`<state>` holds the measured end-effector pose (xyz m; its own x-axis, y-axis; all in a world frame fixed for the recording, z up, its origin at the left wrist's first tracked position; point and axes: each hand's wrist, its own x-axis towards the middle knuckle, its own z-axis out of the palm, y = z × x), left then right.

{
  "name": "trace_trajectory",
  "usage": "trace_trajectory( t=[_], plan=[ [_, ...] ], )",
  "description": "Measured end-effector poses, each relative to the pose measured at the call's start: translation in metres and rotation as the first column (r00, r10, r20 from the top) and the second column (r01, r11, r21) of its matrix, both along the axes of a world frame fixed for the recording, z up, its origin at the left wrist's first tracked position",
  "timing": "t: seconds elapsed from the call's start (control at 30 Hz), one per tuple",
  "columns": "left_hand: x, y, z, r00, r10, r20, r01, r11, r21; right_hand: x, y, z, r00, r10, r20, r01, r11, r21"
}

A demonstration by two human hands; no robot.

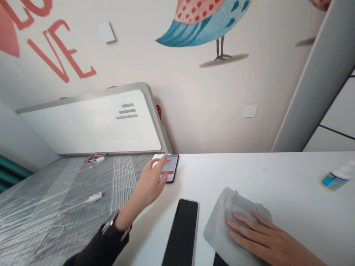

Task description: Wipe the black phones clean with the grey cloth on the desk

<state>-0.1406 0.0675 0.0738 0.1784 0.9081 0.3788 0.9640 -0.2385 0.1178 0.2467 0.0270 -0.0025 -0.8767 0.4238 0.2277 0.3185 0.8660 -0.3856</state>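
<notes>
My left hand [152, 179], in a dark sleeve with a band at the wrist, reaches over a lit smartphone [172, 170] at the far left of the white table. Its fingers are spread, the index stretched over the screen; whether it touches the glass I cannot tell. Flat on a grey cloth-like pouch [220, 220] with faint blue print lies my right hand [255, 232], fingers stretched out. Something black [220, 259] peeks out from under the pouch's lower edge. Between the hands rests a larger dark-screened device [181, 232], like a phone or tablet.
A white bottle with a blue label [335, 181] stands at the right of the white table [294, 199]. To the left is a bed under plastic sheeting [77, 214], with a white charger [95, 197] and cable on it. The headboard [91, 122] and a wall socket [250, 111] are behind.
</notes>
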Motion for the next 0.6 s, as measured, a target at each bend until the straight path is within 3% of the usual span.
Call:
trace_trajectory(
  t=[0.07,0.13,0.23,0.3,0.4,0.43,0.53,0.6],
  plan=[
    [-0.021,0.045,-0.007,1.0,-0.009,0.004,0.009,0.999,-0.034,0.001,0.002,-0.004,1.0,0.016,-0.012,-0.016,1.0,0.027],
    [-0.035,0.072,-0.02,1.0,-0.009,0.012,0.01,0.999,-0.054,0.001,0.004,-0.006,0.999,0.027,-0.02,-0.027,0.999,0.04],
    [-0.042,0.074,-0.027,0.999,-0.011,0.03,0.013,0.997,-0.071,0.001,0.003,-0.005,0.999,0.024,-0.02,-0.024,1.0,0.007],
    [-0.034,0.051,-0.024,0.999,-0.013,0.051,0.016,0.998,-0.062,0.001,0.0,-0.002,1.0,0.012,0.003,-0.012,0.999,-0.038],
    [0.002,-0.016,-0.023,0.996,-0.029,0.085,0.033,0.998,-0.055,0.003,-0.004,0.001,0.997,-0.01,0.072,0.018,0.994,-0.107],
    [0.018,-0.043,-0.028,0.995,-0.056,0.077,0.061,0.996,-0.06,0.003,-0.005,0.001,0.996,-0.011,0.09,0.023,0.991,-0.13],
    [0.065,-0.123,-0.053,0.959,-0.247,-0.138,0.249,0.968,-0.004,0.006,-0.005,0.0,0.993,-0.016,0.116,0.037,0.983,-0.179],
    [0.09,-0.16,-0.073,0.95,-0.25,-0.187,0.265,0.963,0.058,0.007,-0.005,-0.002,0.988,-0.037,0.147,0.063,0.981,-0.182]
  ],
)
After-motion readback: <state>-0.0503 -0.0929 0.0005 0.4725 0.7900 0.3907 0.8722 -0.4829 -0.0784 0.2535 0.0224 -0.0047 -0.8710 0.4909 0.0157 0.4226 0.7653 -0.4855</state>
